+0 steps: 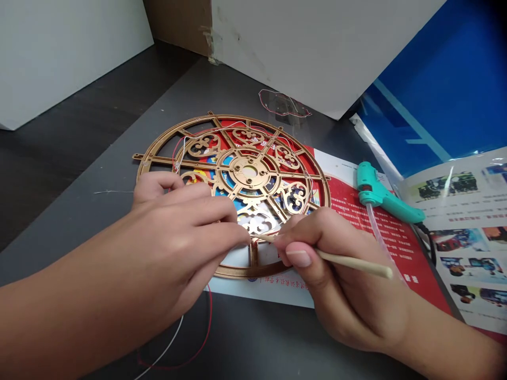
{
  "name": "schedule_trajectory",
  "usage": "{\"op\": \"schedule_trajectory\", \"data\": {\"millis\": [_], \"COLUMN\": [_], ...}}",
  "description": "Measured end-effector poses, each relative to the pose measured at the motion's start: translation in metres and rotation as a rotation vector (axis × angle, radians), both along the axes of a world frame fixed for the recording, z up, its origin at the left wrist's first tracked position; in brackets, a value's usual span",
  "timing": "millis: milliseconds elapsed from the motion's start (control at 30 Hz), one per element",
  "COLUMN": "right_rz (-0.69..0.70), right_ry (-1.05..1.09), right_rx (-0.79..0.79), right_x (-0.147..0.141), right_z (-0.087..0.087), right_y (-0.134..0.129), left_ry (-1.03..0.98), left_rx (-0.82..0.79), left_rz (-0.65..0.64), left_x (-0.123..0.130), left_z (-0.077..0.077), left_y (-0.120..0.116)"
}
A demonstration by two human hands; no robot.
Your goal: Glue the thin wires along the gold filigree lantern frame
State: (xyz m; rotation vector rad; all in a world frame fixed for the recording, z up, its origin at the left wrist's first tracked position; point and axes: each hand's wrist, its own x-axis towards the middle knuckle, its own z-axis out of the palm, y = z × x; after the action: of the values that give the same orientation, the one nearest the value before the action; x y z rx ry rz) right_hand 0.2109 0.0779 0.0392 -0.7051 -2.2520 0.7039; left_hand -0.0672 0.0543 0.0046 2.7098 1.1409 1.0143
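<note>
A gold-coloured, spoked openwork wheel (250, 173) with scroll ornaments lies flat in front of me. My left hand (178, 227) rests over its near left part, fingers bent and closed. Its fingertips press at the near inner ring; what they pinch is hidden. Thin red and white wires (209, 311) trail out below that hand, and more of them run around the wheel. My right hand (336, 264) is closed on a pale, tapered wooden stick (360, 265). The stick's thin end meets the ring beside my left fingertips.
The wheel lies partly on a red and white printed sheet (356, 227). To the right is a teal hot glue gun (382, 192) with a clear glue stick, beside a picture page (451, 227). Behind stand white boxes (309, 47); a small wire loop (283, 103) lies before them.
</note>
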Motion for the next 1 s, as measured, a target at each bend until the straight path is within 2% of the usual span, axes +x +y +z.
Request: {"op": "schedule_trajectory", "data": {"millis": [233,400,1000], "right_rz": [0.034,0.003,0.016], "right_ry": [-0.040,-0.080,0.005], "right_rx": [0.008,-0.015,-0.048], "right_x": [-0.0004,-0.0004,-0.0031], "right_z": [0.0034,0.0062,0.0051], "right_y": [0.0011,-0.0011,0.0009], "left_ry": [0.004,0.006,-0.018], "left_rx": [0.011,-0.009,-0.030], "left_rz": [0.010,0.017,0.016], "left_x": [-0.0019,-0.0007,-0.0011], "left_z": [-0.0031,-0.0051,-0.0044], "left_y": [-0.0021,-0.0027,-0.0043]}}
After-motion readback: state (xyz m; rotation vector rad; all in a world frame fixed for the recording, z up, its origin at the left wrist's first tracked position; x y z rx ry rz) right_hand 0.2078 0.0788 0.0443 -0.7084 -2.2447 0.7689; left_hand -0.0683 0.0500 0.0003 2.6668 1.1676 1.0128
